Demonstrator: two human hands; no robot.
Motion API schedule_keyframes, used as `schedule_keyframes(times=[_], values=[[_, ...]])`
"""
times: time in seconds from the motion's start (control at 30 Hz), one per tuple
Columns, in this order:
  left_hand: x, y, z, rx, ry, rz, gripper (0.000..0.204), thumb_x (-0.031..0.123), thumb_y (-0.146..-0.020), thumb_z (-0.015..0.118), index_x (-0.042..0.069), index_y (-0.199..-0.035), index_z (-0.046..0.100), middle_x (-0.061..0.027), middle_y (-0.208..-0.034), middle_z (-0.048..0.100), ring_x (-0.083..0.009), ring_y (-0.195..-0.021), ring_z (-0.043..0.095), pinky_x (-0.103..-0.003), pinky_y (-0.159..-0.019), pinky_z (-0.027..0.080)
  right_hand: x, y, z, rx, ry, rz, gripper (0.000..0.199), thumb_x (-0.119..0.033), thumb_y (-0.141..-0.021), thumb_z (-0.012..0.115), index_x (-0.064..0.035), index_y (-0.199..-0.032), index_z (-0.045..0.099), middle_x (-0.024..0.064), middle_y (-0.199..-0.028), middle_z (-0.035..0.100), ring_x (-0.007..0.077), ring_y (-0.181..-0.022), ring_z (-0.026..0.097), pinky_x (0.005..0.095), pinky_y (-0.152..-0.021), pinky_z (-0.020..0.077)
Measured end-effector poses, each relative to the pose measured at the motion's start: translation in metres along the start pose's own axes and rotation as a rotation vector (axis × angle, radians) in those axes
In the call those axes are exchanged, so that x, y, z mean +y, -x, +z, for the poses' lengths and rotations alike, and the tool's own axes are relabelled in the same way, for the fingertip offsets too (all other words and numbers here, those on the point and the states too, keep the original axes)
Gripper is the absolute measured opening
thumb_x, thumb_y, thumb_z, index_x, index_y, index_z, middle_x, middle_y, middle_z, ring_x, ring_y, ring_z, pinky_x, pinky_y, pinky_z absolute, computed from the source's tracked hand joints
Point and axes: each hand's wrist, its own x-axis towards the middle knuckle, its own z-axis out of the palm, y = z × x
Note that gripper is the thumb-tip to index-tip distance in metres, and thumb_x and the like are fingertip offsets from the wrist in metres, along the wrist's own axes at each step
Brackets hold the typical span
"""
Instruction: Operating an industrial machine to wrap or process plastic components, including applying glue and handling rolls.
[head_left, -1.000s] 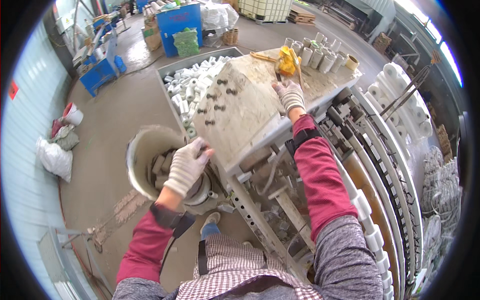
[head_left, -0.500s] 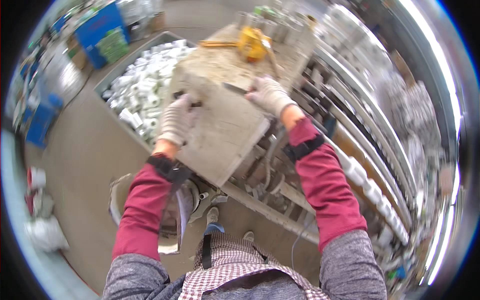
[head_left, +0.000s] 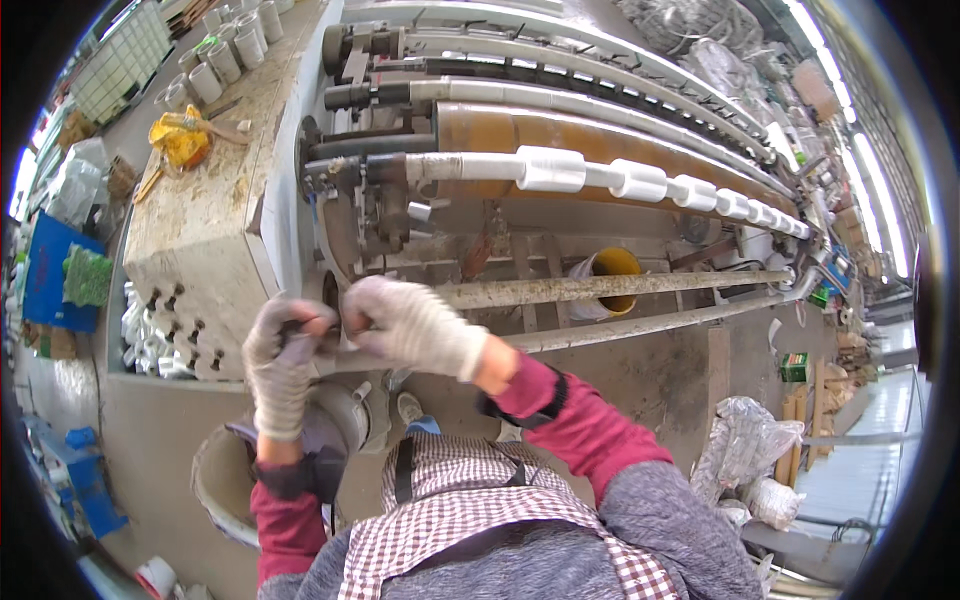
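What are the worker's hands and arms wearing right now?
Both the left hand and right hand wear off-white knitted work gloves, grubby at the fingertips. Dark red oversleeves cover the forearms, with a dark band near each wrist, over grey upper sleeves.

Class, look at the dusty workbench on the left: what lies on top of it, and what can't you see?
On the workbench lie a yellow tool and rows of white cylinders at the far end. Dark pegs line its near edge. The gloved hands cover whatever sits between them.
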Motion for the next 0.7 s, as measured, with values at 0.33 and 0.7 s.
schedule_keyframes(times=[0.33, 0.7], values=[[0.025, 0.049, 0.252, -0.829, -0.177, 0.28, 0.023, 0.003, -0.076, 0.07, 0.003, -0.096, 0.06, -0.0071, -0.095, 0.062, -0.0144, -0.082, 0.061, -0.027, -0.069, 0.051, -0.018, 0.292, -0.157, 0.18, -0.863, 0.886, 0.034, -0.029, -0.085, 0.064, -0.0018, -0.105, 0.059, 0.0007, -0.064, 0.052, 0.0055, -0.047, 0.044, 0.0198, -0.043, 0.0337], [0.006, 0.05, 0.345, -0.003, -0.769, 0.882, 0.032, 0.008, -0.073, 0.066, 0.012, -0.104, 0.058, -0.0086, -0.109, 0.059, -0.0294, -0.102, 0.056, -0.046, -0.095, 0.041, -0.026, 0.359, -0.387, 0.701, 0.122, 0.556, 0.043, -0.025, -0.087, 0.061, -0.0084, -0.126, 0.053, -0.0047, -0.073, 0.051, 0.0013, -0.055, 0.039, 0.0172, -0.045, 0.0301]])
